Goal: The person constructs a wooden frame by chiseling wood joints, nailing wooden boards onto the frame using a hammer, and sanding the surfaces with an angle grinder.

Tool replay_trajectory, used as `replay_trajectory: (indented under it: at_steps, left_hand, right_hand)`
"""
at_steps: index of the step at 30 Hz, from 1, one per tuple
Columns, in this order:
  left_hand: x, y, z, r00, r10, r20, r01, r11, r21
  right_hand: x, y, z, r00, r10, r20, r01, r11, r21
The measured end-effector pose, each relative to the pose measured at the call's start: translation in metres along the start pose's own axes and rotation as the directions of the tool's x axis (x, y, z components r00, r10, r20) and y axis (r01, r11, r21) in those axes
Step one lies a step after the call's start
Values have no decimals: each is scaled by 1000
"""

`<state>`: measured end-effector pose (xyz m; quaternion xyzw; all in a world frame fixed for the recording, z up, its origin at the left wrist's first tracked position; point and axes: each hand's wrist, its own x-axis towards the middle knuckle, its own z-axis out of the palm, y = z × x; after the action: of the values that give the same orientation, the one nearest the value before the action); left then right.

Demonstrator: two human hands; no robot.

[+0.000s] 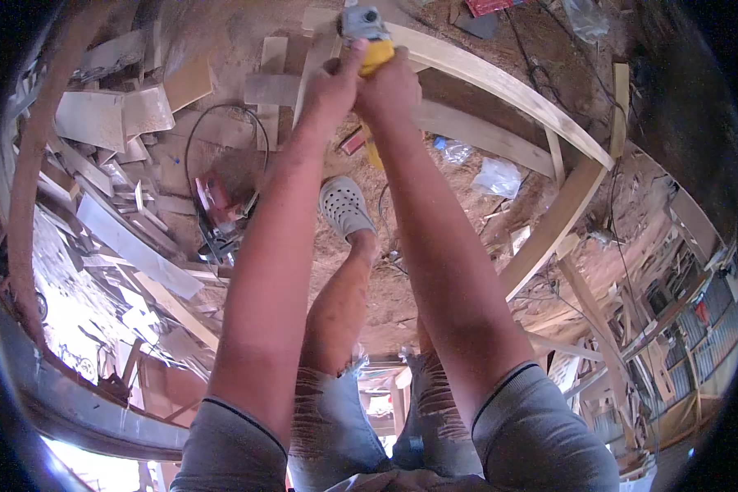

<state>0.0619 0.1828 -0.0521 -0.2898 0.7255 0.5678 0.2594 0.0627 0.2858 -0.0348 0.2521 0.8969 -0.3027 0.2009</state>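
Both arms stretch forward to an angle grinder (375, 54) with a grey head and a yellow body, at the top of the head view. My left hand (333, 92) is closed on its left side, thumb up along the body. From the right, my right hand (388, 88) wraps round the same tool. Behind and right of the grinder runs a long curved wooden piece (508, 97), part of a frame. Whether the tool's disc touches the wood cannot be seen. A yellow part (373, 152) shows below my hands, partly hidden by my right forearm.
A red power tool (215, 197) with a looped black cable lies on the sawdust floor at left. Wood offcuts (98, 115) are piled beyond it. Plastic bags (497, 178) lie at right, near a wooden beam (556, 227). My clog (346, 205) stands between.
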Motion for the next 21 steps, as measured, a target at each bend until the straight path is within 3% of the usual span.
replay_trajectory:
  at_steps: [1, 4, 7, 10, 14, 15, 18, 21]
  left_hand:
    - [31, -45, 21, 999, -47, -13, 46, 999, -19]
    - [-14, 0, 47, 993, -28, 114, 9, 987, 162]
    - [-36, 19, 80, 977, 1, 211, -28, 992, 124]
    - [-29, 0, 123, 979, 71, 192, -108, 976, 187]
    - [-44, 14, 159, 969, 23, 246, -108, 935, 339]
    - [-47, 14, 168, 963, -14, 268, -79, 940, 332]
    - [-56, 15, 188, 978, 64, 196, -125, 940, 318]
    - [-60, 26, 175, 979, 2, 204, -50, 972, 230]
  right_hand:
    - [-1, 12, -5, 999, 29, -22, -30, 999, -24]
    - [-5, 50, -24, 989, 132, -72, -125, 988, 90]
    - [-11, 73, -55, 983, 159, -87, -147, 981, 129]
    - [-2, 108, -63, 967, 225, -120, -211, 970, 125]
    - [4, 157, -77, 953, 226, -203, -200, 970, 139]
    - [5, 168, -81, 953, 232, -196, -208, 968, 139]
    - [9, 184, -85, 947, 234, -219, -206, 968, 145]
    - [6, 158, -104, 956, 279, -91, -266, 954, 138]
